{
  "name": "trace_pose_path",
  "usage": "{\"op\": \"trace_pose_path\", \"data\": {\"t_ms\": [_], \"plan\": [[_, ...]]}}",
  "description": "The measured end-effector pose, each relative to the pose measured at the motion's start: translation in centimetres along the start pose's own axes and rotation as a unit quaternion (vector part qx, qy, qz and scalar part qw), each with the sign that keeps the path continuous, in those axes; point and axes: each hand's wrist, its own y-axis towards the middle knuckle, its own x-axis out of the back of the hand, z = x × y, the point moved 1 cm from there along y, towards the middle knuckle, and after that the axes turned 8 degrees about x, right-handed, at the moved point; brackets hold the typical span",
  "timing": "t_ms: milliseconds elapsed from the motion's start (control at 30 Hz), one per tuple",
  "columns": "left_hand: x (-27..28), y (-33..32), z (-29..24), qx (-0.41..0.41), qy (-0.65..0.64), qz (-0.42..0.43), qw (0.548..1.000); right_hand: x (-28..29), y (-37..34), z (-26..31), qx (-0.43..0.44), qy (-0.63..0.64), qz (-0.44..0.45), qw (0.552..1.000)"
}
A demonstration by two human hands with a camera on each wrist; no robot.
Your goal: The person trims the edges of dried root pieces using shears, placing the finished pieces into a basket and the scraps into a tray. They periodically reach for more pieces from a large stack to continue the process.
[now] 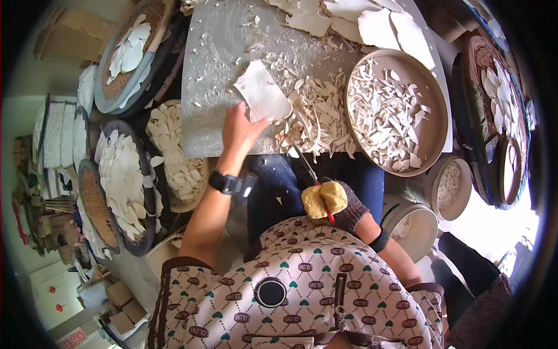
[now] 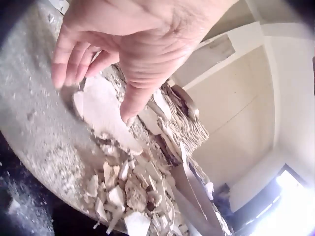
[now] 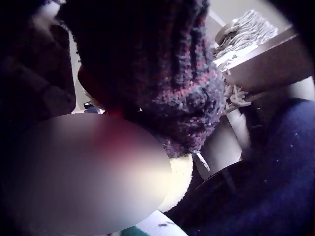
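Note:
My bare left hand (image 1: 241,131) holds a flat, off-white piece (image 1: 263,93) by its near edge, low over the grey table. In the left wrist view, the thumb (image 2: 133,103) lies along one side of the piece (image 2: 101,105), with the other fingers at its opposite side. My right hand (image 1: 351,212), in a dark knitted glove (image 3: 182,98), grips a knife (image 1: 306,164) with a red handle above my lap. Its narrow blade points towards the table edge. Yellow foam-like lumps (image 1: 322,199) sit around the handle and fingers. A blurred patch hides much of that grip in the right wrist view.
Cut scraps (image 1: 319,113) are heaped at the near edge of the table (image 1: 212,75). A round tray (image 1: 433,131) of strips stands on the right, with larger flat pieces (image 1: 378,29) behind. Buckets (image 1: 418,232) stand at lower right, and baskets of pieces (image 1: 122,180) at left.

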Motion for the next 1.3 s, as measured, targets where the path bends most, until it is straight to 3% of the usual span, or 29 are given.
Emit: {"op": "trace_pose_path", "data": {"t_ms": [100,200,300,400,533,600,667,733,833,933,1067,1200,1267,1300], "plan": [[0.3,-1.1,-2.8,-0.071,0.074,-0.026,0.994,0.3,0.0,-0.7,0.005,0.005,-0.011,1.0],[0.9,-1.3,-3.3,-0.055,0.075,0.0,0.996,0.4,0.0,-0.3,0.01,-0.032,0.006,0.999],[1.1,-1.3,-2.8,-0.101,0.097,0.038,0.989,0.2,0.3,1.8,0.026,-0.102,0.026,0.994],[1.2,-2.0,-2.9,-0.223,0.131,-0.052,0.965,0.1,0.2,1.9,0.042,-0.134,0.033,0.99],[-0.3,-1.8,-2.3,-0.182,0.104,-0.003,0.978,-0.1,0.1,1.2,0.042,-0.117,0.013,0.992],[-0.7,-1.4,-2.3,-0.168,0.129,-0.003,0.977,-0.1,0.1,0.0,0.025,-0.048,0.011,0.998],[-0.2,-1.3,-2.0,-0.184,0.045,-0.047,0.981,-0.3,0.4,1.4,0.035,-0.098,0.025,0.994],[0.6,-1.0,-1.1,-0.161,-0.081,-0.063,0.982,-0.1,0.4,4.1,0.07,-0.261,0.051,0.961],[2.8,-0.9,-0.4,-0.022,-0.344,-0.05,0.937,-0.1,0.1,3.3,0.078,-0.258,0.047,0.962],[5.8,-0.7,0.5,0.109,-0.589,0.019,0.801,-0.1,0.1,0.9,0.037,-0.102,0.015,0.994],[7.1,-2.8,-0.6,0.155,-0.682,0.118,0.705,-0.1,0.5,1.3,0.033,-0.105,0.023,0.994],[6.4,-4.5,-1.4,0.121,-0.658,0.118,0.734,0.1,0.1,0.8,-0.002,-0.043,0.013,0.999],[6.2,-5.3,-2.2,0.105,-0.648,0.118,0.745,-0.2,0.2,1.1,-0.046,0.131,0.004,0.99],[6.1,-5.7,-2.5,0.098,-0.642,0.118,0.751,-0.5,0.3,1.5,-0.069,0.28,-0.002,0.958]]}}
